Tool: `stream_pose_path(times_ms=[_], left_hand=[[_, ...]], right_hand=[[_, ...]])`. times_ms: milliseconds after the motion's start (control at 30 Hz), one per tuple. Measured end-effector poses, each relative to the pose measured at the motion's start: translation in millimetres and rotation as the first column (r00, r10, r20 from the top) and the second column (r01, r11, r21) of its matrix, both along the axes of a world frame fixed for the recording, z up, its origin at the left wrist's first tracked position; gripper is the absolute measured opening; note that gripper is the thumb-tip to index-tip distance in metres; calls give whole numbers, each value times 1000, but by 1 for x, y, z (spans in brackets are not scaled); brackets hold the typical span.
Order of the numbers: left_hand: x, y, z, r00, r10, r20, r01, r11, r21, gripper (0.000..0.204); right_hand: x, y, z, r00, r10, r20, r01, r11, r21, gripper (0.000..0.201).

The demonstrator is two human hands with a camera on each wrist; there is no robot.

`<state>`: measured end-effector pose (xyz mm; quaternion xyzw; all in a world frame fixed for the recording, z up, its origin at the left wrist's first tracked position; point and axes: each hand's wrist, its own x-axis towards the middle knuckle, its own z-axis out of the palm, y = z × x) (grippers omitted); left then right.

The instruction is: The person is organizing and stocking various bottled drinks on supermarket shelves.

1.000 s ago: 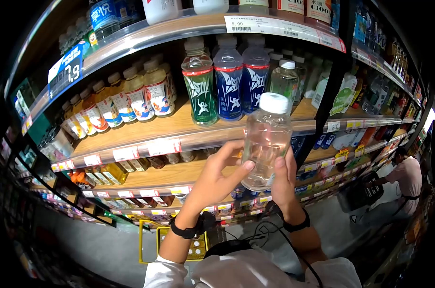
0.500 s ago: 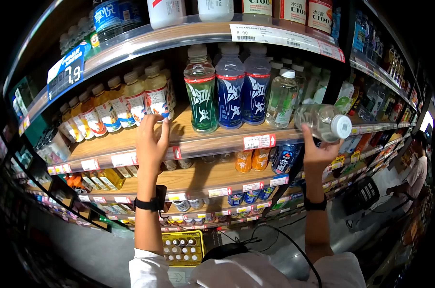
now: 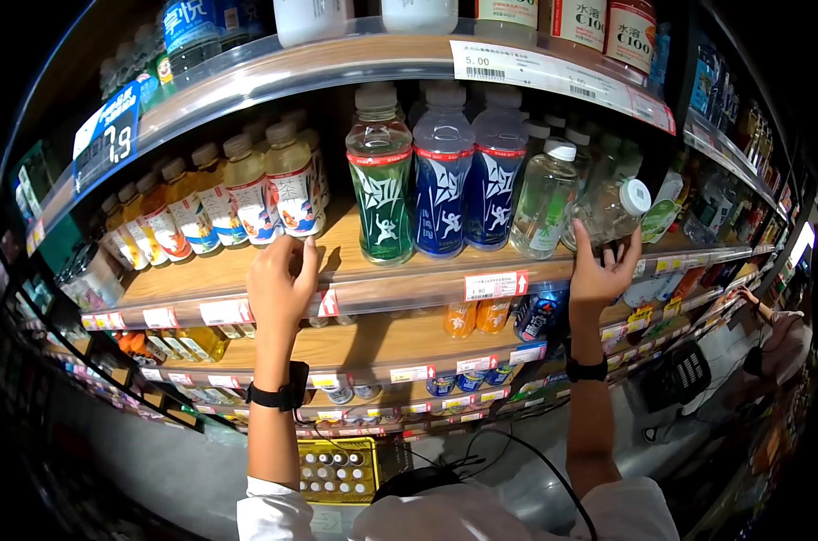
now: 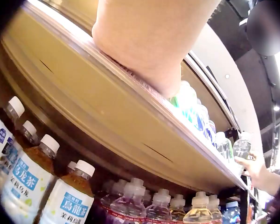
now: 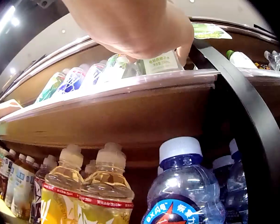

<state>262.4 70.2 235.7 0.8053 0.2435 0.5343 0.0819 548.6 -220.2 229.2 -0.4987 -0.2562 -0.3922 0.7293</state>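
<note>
A clear bottle with a white cap (image 3: 613, 209) leans to the right at the shelf front, beside an upright clear bottle (image 3: 544, 200). My right hand (image 3: 602, 278) grips its lower part; in the right wrist view the hand (image 5: 135, 28) is over the shelf edge, against a pale label (image 5: 159, 64). My left hand (image 3: 281, 287) holds nothing, its fingers loosely bent at the shelf edge just below a tea bottle (image 3: 294, 185); whether they touch it I cannot tell. The left wrist view hides those fingers behind the hand (image 4: 144, 42).
Green (image 3: 379, 194) and blue bottles (image 3: 442, 194) stand between my hands. A price-labelled shelf (image 3: 567, 77) runs above. Below are a yellow crate of capped bottles (image 3: 337, 494), a black basket (image 3: 678, 371) and cables. A person (image 3: 779, 347) is at the right.
My left hand has let go of the clear bottle and moved left to the shelf edge. My right hand has carried the bottle right and into the shelf, where it now leans less than half a second ago.
</note>
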Motion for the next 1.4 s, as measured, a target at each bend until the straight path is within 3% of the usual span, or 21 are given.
stream_pose_path(times_ms=[33, 200, 367, 533, 600, 667, 800, 867, 1000, 1100, 1133, 1200, 1233, 1367, 1400], left_hand=[[-1, -2, 1, 1000, -17, 9, 17, 1000, -1, 30], [0, -4, 2, 1000, 14, -9, -15, 1000, -24, 31], [3, -5, 1, 1000, -3, 21, 3, 1000, 5, 32], [2, -1, -2, 1000, 25, 13, -26, 999, 28, 35], [2, -4, -1, 999, 38, 10, -38, 999, 11, 35], [1, -5, -1, 998, 62, -11, -62, 998, -16, 35], [2, 2, 0, 997, 51, 54, -64, 959, 276, 32], [3, 4, -1, 997, 70, 15, -72, 951, 301, 31], [2, 5, -3, 996, 78, 32, -84, 946, 312, 32], [1, 2, -2, 993, 109, -40, -96, 964, 246, 33], [2, 3, -2, 993, 110, -41, -97, 965, 243, 33], [1, 4, -3, 994, 110, -23, -101, 966, 238, 34], [1, 5, -3, 994, 105, -22, -97, 967, 235, 34], [2, 8, -4, 998, 50, 39, -58, 962, 266, 30], [2, 10, -5, 997, 57, 44, -67, 962, 265, 30]], right_hand=[[2, 1, -1, 998, -63, 28, 63, 998, -23, 89], [6, 5, 2, 997, -81, -2, 80, 993, -89, 85], [8, 10, 5, 965, -257, 60, 263, 932, -248, 71], [13, 14, -6, 973, -231, 4, 220, 922, -320, 66], [20, 13, -13, 984, -171, 44, 177, 958, -225, 64], [19, 8, -22, 991, -125, 49, 133, 964, -231, 58], [7, -3, -70, 972, -182, 147, 221, 922, -319, 60], [7, -11, -111, 846, -302, 440, 475, 801, -364, 72], [-1, -10, -170, 868, -285, 407, 456, 783, -424, 82], [-9, -8, -171, 878, -399, 265, 475, 651, -593, 93], [-14, -5, -162, 878, -398, 266, 474, 649, -595, 93], [-24, 3, -148, 746, -626, 228, 509, 315, -801, 95], [-17, 5, -153, 707, -652, 275, 548, 259, -795, 97], [-6, 2, -165, 724, -643, 252, 538, 296, -790, 97], [-6, 0, -166, 745, -623, 236, 541, 359, -761, 96]])
